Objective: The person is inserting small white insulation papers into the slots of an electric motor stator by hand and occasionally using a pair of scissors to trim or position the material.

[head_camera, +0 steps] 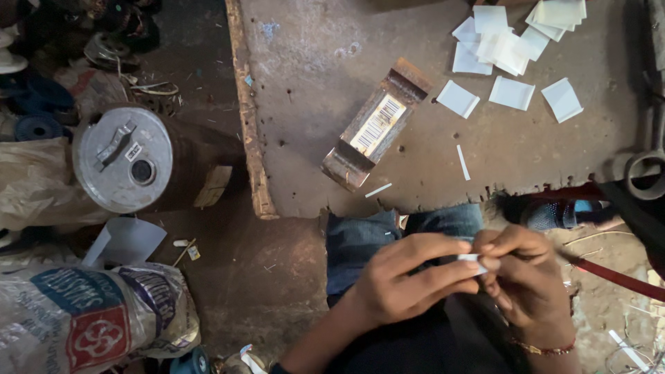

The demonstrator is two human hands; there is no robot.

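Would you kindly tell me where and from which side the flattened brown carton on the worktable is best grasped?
Probably by its long edges near the middle, coming from above: the flattened brown carton lies flat and diagonal on the worktable, narrow enough across, with bare surface on both long sides. Its folded end flaps look less firm.

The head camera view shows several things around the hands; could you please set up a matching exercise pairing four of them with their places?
Things:
1. metal drum
2. white paper squares
3. small white piece
4. printed sack

Places:
A. pinched between the left hand and right hand
B. bottom left corner, on the floor
C. top right, on the worn board
D. left of the board, on the floor

Pairs: 1-D, 2-C, 3-A, 4-B
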